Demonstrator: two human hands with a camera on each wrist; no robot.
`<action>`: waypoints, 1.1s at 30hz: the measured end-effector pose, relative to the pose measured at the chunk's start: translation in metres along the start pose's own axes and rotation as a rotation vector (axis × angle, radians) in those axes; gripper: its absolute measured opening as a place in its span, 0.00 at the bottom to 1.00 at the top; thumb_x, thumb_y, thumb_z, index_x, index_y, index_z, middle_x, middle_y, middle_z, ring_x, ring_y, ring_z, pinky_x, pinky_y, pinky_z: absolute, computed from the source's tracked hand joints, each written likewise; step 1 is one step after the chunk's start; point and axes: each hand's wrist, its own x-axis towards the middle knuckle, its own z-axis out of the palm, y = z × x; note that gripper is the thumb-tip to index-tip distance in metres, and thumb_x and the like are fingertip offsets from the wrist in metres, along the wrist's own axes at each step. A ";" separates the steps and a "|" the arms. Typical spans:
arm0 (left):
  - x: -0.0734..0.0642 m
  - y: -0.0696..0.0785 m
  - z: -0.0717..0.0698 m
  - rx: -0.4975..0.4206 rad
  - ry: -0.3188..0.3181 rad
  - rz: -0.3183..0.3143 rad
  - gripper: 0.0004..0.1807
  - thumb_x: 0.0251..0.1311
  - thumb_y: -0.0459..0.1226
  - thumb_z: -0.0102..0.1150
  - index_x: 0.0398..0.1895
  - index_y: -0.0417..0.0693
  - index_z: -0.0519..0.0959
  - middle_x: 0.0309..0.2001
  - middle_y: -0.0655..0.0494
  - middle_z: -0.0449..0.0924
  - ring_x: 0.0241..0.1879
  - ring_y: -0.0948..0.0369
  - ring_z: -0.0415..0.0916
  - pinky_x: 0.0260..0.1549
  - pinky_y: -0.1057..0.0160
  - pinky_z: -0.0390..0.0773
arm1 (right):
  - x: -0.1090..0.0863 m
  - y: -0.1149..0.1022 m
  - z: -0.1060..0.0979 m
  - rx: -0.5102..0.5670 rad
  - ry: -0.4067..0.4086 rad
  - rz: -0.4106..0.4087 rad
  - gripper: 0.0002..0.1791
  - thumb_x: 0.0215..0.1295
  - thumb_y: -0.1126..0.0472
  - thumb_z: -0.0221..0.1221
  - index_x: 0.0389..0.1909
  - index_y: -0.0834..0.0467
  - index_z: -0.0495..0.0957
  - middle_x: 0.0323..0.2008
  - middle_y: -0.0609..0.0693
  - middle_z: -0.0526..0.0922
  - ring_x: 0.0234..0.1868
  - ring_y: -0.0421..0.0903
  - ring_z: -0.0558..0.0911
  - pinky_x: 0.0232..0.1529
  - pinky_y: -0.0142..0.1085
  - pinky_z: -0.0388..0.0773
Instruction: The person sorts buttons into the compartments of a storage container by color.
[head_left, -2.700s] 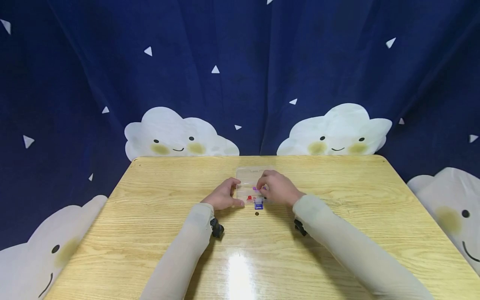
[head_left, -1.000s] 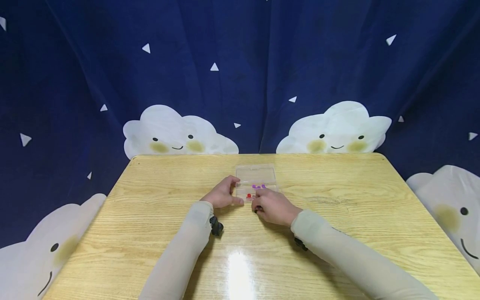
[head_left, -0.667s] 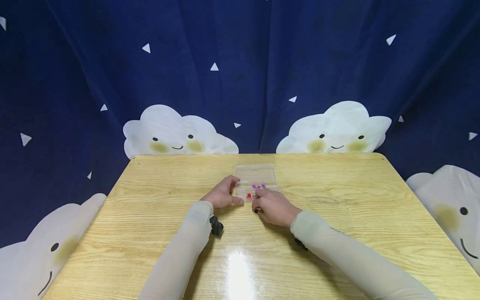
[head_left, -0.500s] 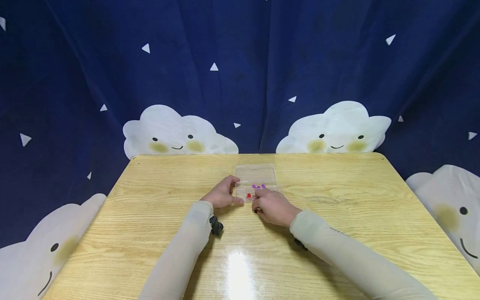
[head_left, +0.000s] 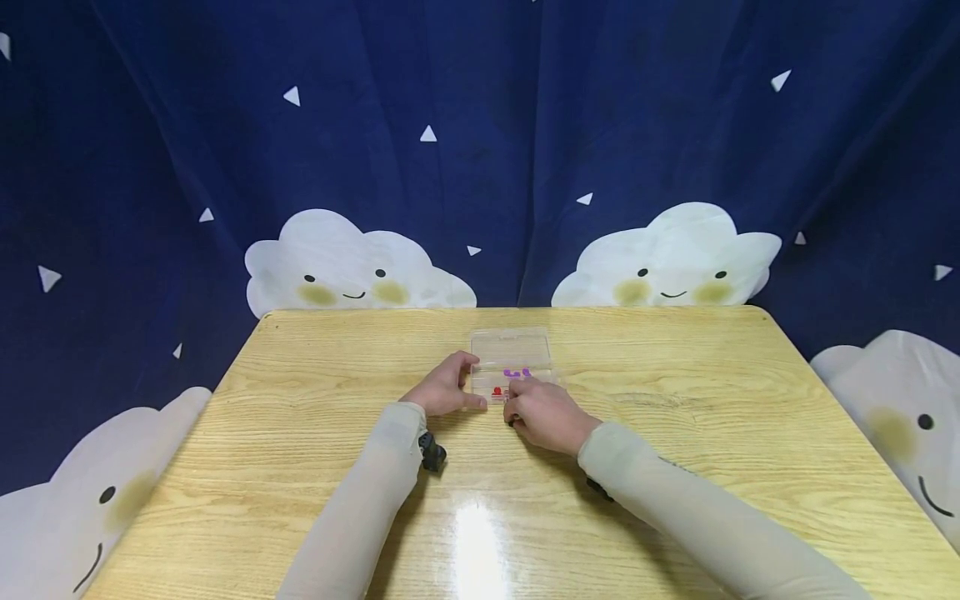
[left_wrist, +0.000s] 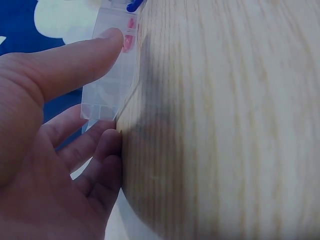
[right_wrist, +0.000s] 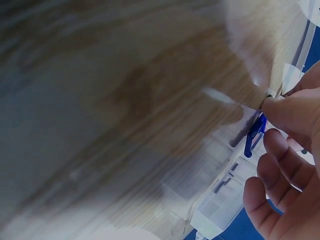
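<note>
A clear plastic organizer box (head_left: 486,380) stands with its lid (head_left: 511,347) raised at the back. Purple pieces (head_left: 513,373) lie in its rear compartments and red pieces (head_left: 497,392) at the front left. My left hand (head_left: 441,387) holds the box's left end, its thumb along the front wall and its fingers behind. Just before the box's front edge, my right hand (head_left: 551,414) pinches a small dark disc (right_wrist: 270,96) between thumb and forefinger, low over the table. The disc is mostly covered by the fingers. A blue latch (right_wrist: 256,135) shows beside them in the right wrist view.
The box sits on a light wooden table (head_left: 360,358), toward its far side. A dark blue curtain (head_left: 480,150) with cloud pictures hangs behind the far edge. Black cameras are strapped on the wrists, the left camera (head_left: 432,452) being the plainer.
My right hand has come from over the box's compartments to its front edge and taken hold of the dark disc that lay there. It then stays nearly still; my left hand keeps its place.
</note>
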 end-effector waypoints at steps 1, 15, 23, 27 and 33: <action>0.000 0.000 0.000 -0.002 -0.001 0.000 0.42 0.52 0.37 0.74 0.70 0.46 0.64 0.61 0.46 0.69 0.53 0.54 0.68 0.59 0.52 0.70 | 0.000 0.000 0.000 0.001 0.001 0.001 0.09 0.52 0.68 0.69 0.27 0.49 0.88 0.31 0.45 0.79 0.32 0.42 0.75 0.36 0.35 0.79; -0.001 0.002 0.000 0.000 -0.008 0.010 0.41 0.53 0.37 0.74 0.70 0.46 0.64 0.61 0.46 0.69 0.51 0.54 0.67 0.56 0.53 0.70 | -0.002 0.001 0.001 0.008 0.016 0.019 0.09 0.50 0.68 0.69 0.24 0.48 0.86 0.30 0.43 0.78 0.32 0.41 0.75 0.35 0.35 0.78; 0.000 0.001 0.000 0.009 -0.007 0.012 0.42 0.52 0.37 0.74 0.70 0.45 0.64 0.59 0.47 0.69 0.49 0.56 0.66 0.54 0.55 0.70 | -0.003 0.001 0.001 0.035 0.020 0.013 0.09 0.51 0.68 0.69 0.25 0.49 0.87 0.29 0.43 0.79 0.32 0.41 0.76 0.34 0.34 0.79; -0.001 0.001 0.000 0.017 -0.004 0.012 0.42 0.53 0.37 0.74 0.70 0.45 0.64 0.59 0.47 0.69 0.49 0.56 0.67 0.54 0.55 0.71 | -0.003 0.002 -0.001 0.068 0.015 0.021 0.08 0.52 0.67 0.68 0.25 0.49 0.87 0.30 0.43 0.79 0.32 0.40 0.76 0.35 0.33 0.78; 0.000 0.001 -0.001 0.026 -0.007 0.012 0.41 0.53 0.38 0.74 0.70 0.46 0.64 0.60 0.47 0.69 0.49 0.55 0.67 0.54 0.55 0.71 | -0.002 0.004 -0.002 0.098 0.014 0.028 0.07 0.54 0.65 0.68 0.25 0.49 0.86 0.31 0.43 0.79 0.33 0.39 0.76 0.36 0.32 0.78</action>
